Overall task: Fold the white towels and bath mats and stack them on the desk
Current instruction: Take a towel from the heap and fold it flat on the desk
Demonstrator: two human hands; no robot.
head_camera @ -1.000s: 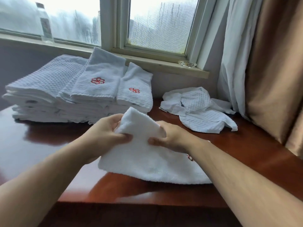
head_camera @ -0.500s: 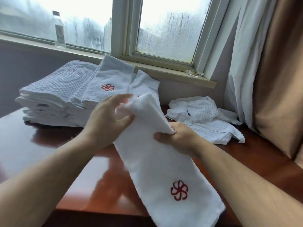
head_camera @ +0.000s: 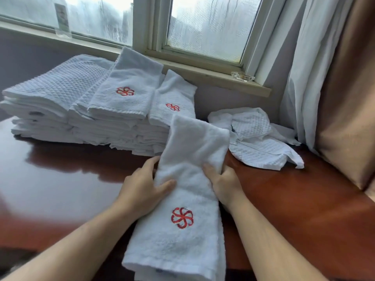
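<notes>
Head view, hands: our left hand (head_camera: pixel 142 191) grips the left edge of the towel (head_camera: pixel 190 159), thumb on top. Our right hand (head_camera: pixel 225 183) grips the right edge, fingers curled into the cloth. Neither lies spread flat.
Head view, towel: it is a long narrow strip on the tabletop (head_camera: pixel 60 179). Its far end rises beside the folded stack (head_camera: pixel 81 110), and its near end, past the red emblem (head_camera: pixel 182 218), hangs over the front edge.
Risk, overhang: if we loosen both grips at once, we judge the hanging end could drag the strip off the tabletop, which looks glossy and slick.
Risk, layers: the strip looks doubled lengthwise. A cross fold made with uneven pull could shear the layers and leave the edges stepped.
Risk, stack: the raised far end is touching or just beside the stack's right column. Swinging it over carelessly could nudge the top towels askew.
Risk, emblem: folding the wrong way would bury the emblem, and the stacked towels show theirs on top.
Risk, heap: the unfolded heap (head_camera: pixel 257 142) lies just beside our right hand. A wide sweep could catch it and drag a piece along.
Risk, sill: the small glass dish (head_camera: pixel 242 76) sits well apart, so we see little danger there.
</notes>
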